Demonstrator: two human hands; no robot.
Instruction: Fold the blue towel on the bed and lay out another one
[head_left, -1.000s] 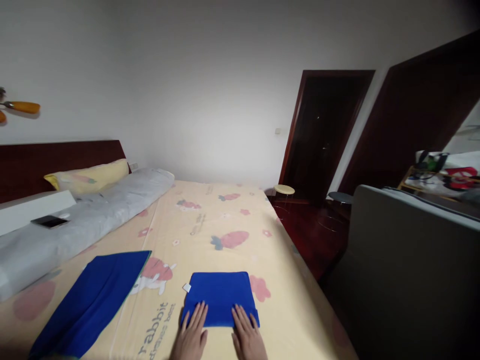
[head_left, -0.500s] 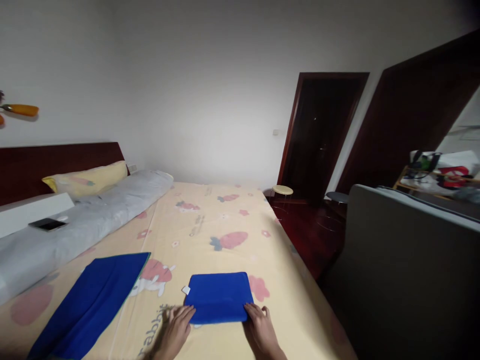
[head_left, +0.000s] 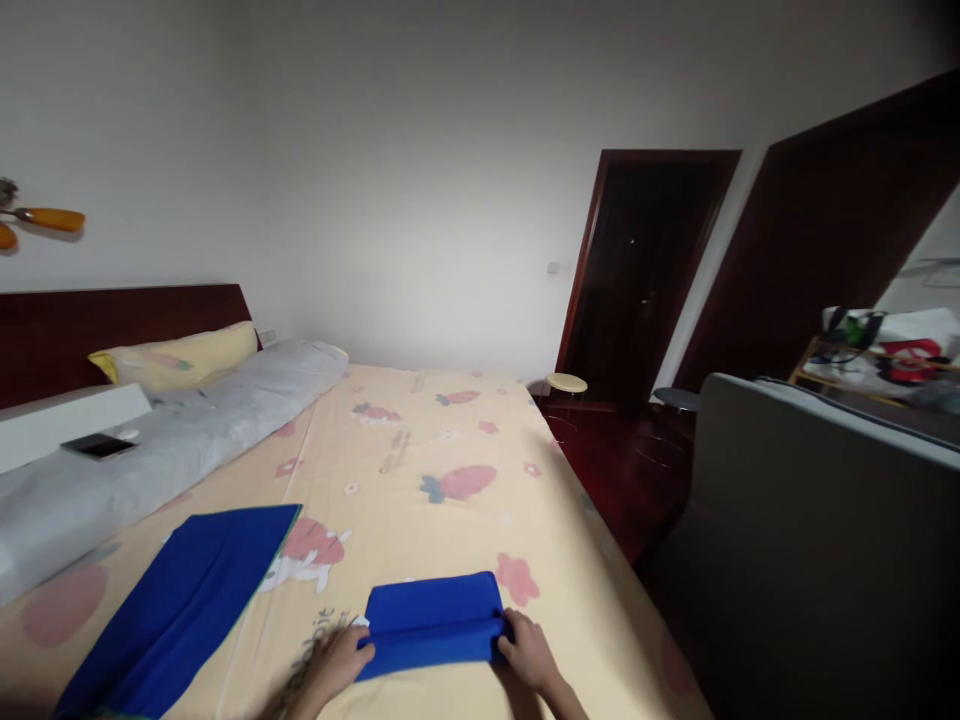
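A small blue cloth (head_left: 435, 618) lies on the yellow printed bed sheet (head_left: 420, 460) near the bed's near edge. It is folded into a compact rectangle, long side running left to right, with a crease along its length where the near portion is turned up over the rest. The left hand (head_left: 339, 662) grips its left end and the right hand (head_left: 531, 652) its right end, fingers curled around the fabric edges.

Your left hand (head_left: 339, 662) sits low, fingers curled inward in a closed pinch grip. Your right hand (head_left: 529, 652) mirrors it, knuckles up, fingers pinched closed. Both forearms angle inward from below.
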